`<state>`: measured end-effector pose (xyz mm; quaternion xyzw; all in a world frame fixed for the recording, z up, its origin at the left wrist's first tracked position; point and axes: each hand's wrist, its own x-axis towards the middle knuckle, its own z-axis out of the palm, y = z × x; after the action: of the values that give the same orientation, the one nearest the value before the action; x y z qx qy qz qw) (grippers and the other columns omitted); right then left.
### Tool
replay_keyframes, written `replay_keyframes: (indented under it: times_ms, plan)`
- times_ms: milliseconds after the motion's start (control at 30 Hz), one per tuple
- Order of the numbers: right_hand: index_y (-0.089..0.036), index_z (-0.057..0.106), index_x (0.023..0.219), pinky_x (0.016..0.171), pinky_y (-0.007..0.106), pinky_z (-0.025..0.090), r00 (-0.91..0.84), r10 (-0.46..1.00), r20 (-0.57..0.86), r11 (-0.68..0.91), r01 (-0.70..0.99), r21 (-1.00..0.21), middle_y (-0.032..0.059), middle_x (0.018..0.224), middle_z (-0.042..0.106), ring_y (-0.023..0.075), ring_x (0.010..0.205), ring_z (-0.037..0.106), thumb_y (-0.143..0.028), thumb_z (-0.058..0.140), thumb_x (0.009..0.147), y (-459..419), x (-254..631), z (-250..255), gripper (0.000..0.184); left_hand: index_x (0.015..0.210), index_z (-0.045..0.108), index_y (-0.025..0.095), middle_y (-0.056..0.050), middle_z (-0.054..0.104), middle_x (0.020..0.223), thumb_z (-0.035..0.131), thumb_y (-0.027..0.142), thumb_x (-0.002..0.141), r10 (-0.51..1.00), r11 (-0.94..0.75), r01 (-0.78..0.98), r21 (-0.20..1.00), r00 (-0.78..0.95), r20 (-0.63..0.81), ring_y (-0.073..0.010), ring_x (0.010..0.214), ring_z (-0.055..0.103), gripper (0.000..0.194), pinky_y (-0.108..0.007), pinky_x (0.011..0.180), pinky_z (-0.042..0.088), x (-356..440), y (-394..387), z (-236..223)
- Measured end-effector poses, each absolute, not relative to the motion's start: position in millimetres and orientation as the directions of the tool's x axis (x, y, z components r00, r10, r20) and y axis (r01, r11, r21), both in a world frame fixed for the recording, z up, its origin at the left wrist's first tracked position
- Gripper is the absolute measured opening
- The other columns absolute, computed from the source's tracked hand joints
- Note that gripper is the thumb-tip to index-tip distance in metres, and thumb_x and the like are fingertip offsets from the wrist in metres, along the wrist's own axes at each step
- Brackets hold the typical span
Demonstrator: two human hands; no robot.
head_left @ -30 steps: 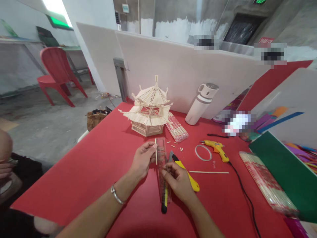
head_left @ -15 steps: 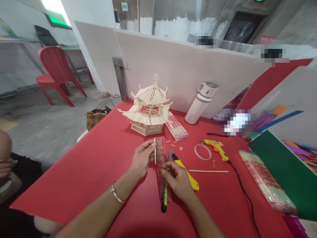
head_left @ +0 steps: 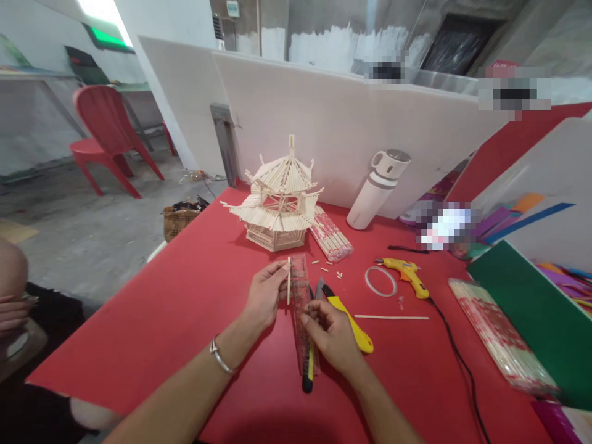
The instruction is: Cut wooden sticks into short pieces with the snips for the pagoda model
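Between thumb and fingers, my left hand (head_left: 267,295) pinches a short wooden stick (head_left: 289,290) upright along the left edge of a clear ruler (head_left: 300,266). Closed over the ruler, my right hand (head_left: 330,327) pinches a slim yellow-and-black craft knife (head_left: 307,377); its blade is mostly hidden by the fingers. Just right of that hand lies a larger yellow utility knife (head_left: 356,324), its blade pointing away from me. Beyond both hands stands a pagoda model (head_left: 277,209) built of wooden sticks. Several small cut stick pieces (head_left: 324,269) lie near the ruler's far end.
To the right lie a long stick (head_left: 391,317), a clear ring (head_left: 380,281) and a yellow glue gun (head_left: 407,275) with its black cord. Packs of sticks (head_left: 502,336) and a white bottle (head_left: 378,190) are also on the red table (head_left: 185,327). Another person's hand (head_left: 12,314) shows at far left.
The view shifts slightly. Both hands, the short stick and the ruler stay nearly in place, with only slight movement.
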<state>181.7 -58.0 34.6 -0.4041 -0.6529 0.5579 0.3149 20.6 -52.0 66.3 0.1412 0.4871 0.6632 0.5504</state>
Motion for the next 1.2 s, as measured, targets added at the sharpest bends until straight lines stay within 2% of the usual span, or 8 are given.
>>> replay_keyframes:
  times_ms: [233, 433, 733, 967, 1033, 1067, 1133, 1200]
  plan:
    - [-0.019, 0.062, 0.085, 0.053, 0.022, 0.040, -0.472, 0.880, -0.059, 0.038, 0.193, -0.980, -0.0023, 0.065, 0.054, 0.0114, 0.056, 0.047, -0.033, 0.062, 0.082, -58, 180, 40, 0.015, 0.080, 0.068, 0.013, -0.003, 0.071, 0.064, 0.087, 0.037, 0.057, 0.863, 0.062, -0.586, 0.808, -0.375, -0.339, -0.0125, 0.049, 0.063, 0.039, -0.024, 0.050, 0.055, 19, -50, 62]
    - [-0.019, 0.062, 0.083, 0.053, 0.022, 0.040, -0.474, 0.879, -0.050, 0.057, 0.208, -0.976, -0.0022, 0.065, 0.055, 0.0111, 0.056, 0.047, -0.031, 0.063, 0.081, -59, 179, 43, 0.013, 0.078, 0.068, 0.013, 0.000, 0.067, 0.059, 0.088, 0.038, 0.056, 0.859, 0.060, -0.581, 0.812, -0.384, -0.338, -0.0096, 0.044, 0.058, 0.038, -0.020, 0.044, 0.048, 20, -49, 60]
    - [-0.018, 0.063, 0.083, 0.055, 0.023, 0.041, -0.473, 0.880, -0.046, 0.076, 0.235, -0.969, -0.0021, 0.066, 0.057, 0.0115, 0.058, 0.050, -0.029, 0.063, 0.082, -59, 177, 43, 0.011, 0.080, 0.069, 0.014, 0.001, 0.067, 0.059, 0.088, 0.039, 0.056, 0.859, 0.072, -0.576, 0.814, -0.380, -0.344, -0.0103, 0.044, 0.058, 0.039, -0.020, 0.041, 0.045, 20, -49, 56]
    - [-0.020, 0.069, 0.090, 0.057, 0.025, 0.044, -0.463, 0.886, -0.023, 0.142, 0.318, -0.937, 0.0006, 0.068, 0.066, 0.0151, 0.060, 0.059, -0.045, 0.053, 0.094, -51, 183, 47, 0.030, 0.082, 0.070, 0.014, 0.001, 0.067, 0.059, 0.084, 0.040, 0.063, 0.850, 0.096, -0.514, 0.852, -0.403, -0.339, -0.0095, 0.041, 0.055, 0.035, -0.020, 0.039, 0.042, 16, -45, 42]
    - [-0.022, 0.070, 0.095, 0.062, 0.026, 0.046, -0.393, 0.919, 0.034, 0.213, 0.422, -0.881, 0.0009, 0.070, 0.068, 0.0166, 0.064, 0.063, -0.043, 0.049, 0.097, -31, 185, 51, 0.030, 0.081, 0.070, 0.014, 0.002, 0.064, 0.055, 0.082, 0.039, 0.064, 0.846, 0.112, -0.479, 0.870, -0.414, -0.336, -0.0080, 0.038, 0.051, 0.033, -0.019, 0.037, 0.038, 16, -43, 40]
    - [-0.023, 0.071, 0.095, 0.069, 0.027, 0.047, -0.363, 0.925, 0.111, 0.297, 0.511, -0.806, 0.0022, 0.078, 0.071, 0.0180, 0.073, 0.066, -0.039, 0.051, 0.097, -17, 184, 54, 0.026, 0.081, 0.070, 0.014, 0.003, 0.062, 0.053, 0.081, 0.039, 0.065, 0.844, 0.117, -0.464, 0.878, -0.419, -0.334, -0.0076, 0.037, 0.049, 0.032, -0.018, 0.036, 0.037, 16, -42, 39]
    - [-0.025, 0.073, 0.102, 0.076, 0.030, 0.046, -0.362, 0.910, 0.202, 0.409, 0.700, -0.585, 0.0050, 0.100, 0.072, 0.0213, 0.088, 0.067, -0.030, 0.056, 0.094, 14, 179, 59, 0.019, 0.082, 0.071, 0.013, 0.003, 0.062, 0.052, 0.079, 0.038, 0.067, 0.842, 0.125, -0.439, 0.890, -0.427, -0.329, -0.0075, 0.036, 0.048, 0.030, -0.018, 0.036, 0.035, 17, -41, 39]
    - [-0.026, 0.073, 0.108, 0.074, 0.031, 0.045, -0.409, 0.898, 0.161, 0.439, 0.814, -0.381, 0.0094, 0.110, 0.070, 0.0230, 0.090, 0.068, -0.026, 0.060, 0.092, 43, 170, 60, 0.021, 0.083, 0.071, 0.013, 0.003, 0.061, 0.051, 0.078, 0.037, 0.068, 0.841, 0.124, -0.419, 0.899, -0.436, -0.320, -0.0073, 0.035, 0.047, 0.030, -0.018, 0.035, 0.035, 17, -40, 40]
